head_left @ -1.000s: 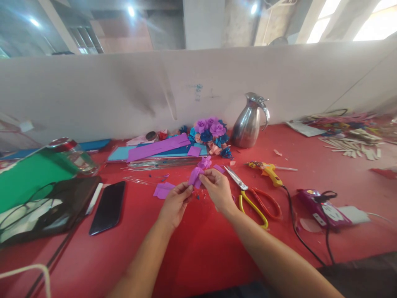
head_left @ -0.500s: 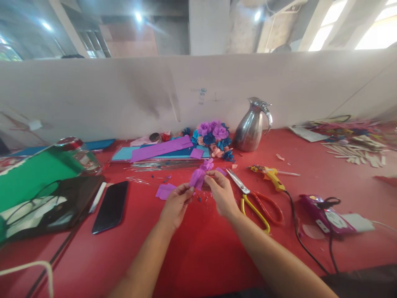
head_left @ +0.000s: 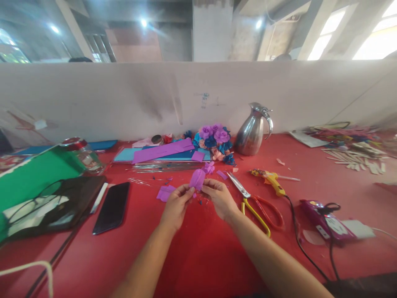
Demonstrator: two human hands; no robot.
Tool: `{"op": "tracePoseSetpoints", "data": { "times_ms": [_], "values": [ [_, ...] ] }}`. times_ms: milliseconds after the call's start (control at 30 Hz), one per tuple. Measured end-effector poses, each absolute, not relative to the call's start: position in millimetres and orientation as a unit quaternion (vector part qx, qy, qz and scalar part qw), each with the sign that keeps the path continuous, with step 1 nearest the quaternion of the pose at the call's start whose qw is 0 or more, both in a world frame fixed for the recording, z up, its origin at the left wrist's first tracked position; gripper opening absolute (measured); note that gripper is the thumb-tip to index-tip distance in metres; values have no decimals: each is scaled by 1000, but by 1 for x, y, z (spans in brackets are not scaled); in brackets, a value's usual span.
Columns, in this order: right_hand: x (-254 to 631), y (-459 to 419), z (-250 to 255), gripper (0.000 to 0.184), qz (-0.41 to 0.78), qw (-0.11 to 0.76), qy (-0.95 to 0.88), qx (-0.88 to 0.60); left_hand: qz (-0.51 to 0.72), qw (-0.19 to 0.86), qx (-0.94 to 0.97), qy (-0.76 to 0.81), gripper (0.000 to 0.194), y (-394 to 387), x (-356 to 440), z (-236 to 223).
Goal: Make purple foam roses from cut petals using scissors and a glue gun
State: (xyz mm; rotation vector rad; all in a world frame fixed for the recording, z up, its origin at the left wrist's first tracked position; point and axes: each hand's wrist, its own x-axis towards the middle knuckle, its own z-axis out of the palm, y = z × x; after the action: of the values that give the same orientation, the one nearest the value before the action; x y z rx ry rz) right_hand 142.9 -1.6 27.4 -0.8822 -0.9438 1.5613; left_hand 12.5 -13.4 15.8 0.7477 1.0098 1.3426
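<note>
A rounded purple crepe-paper petal [head_left: 197, 179] is held up between my two hands over the red table. My left hand [head_left: 179, 203] pinches its lower left edge between thumb and fingers. On the other side, my right hand [head_left: 219, 198] is closed on its lower right edge. Just behind the petal lies a small purple paper flower [head_left: 209, 167]. More cut purple paper [head_left: 165, 193] rests left of my left hand, and a thin purple scrap [head_left: 222, 175] lies beyond my right hand.
Scissors [head_left: 248, 198] with red and yellow handles lie right of my right hand, near a yellow glue gun [head_left: 273, 182]. Behind are paper flowers [head_left: 214, 138], a steel jug [head_left: 252, 130] and purple paper strips [head_left: 164, 150]. A phone [head_left: 112, 207] lies left; a purple power strip [head_left: 327, 221] sits right.
My right hand has shifted slightly down and left along the petal's edge. The petal stays in both hands, and the whole view has tilted up slightly.
</note>
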Motion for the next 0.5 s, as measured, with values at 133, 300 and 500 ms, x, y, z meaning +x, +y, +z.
{"op": "tracePoseSetpoints", "data": {
  "times_ms": [133,300,500],
  "values": [
    [143,-1,26,18,654,526,-409,-360,578,601,335,439,24,-14,12,15],
    [142,-1,23,20,644,521,-425,-366,576,604,331,440,25,-14,12,15],
    [142,1,20,22,633,522,-424,-383,578,583,347,454,24,-13,12,12]
  ]
}}
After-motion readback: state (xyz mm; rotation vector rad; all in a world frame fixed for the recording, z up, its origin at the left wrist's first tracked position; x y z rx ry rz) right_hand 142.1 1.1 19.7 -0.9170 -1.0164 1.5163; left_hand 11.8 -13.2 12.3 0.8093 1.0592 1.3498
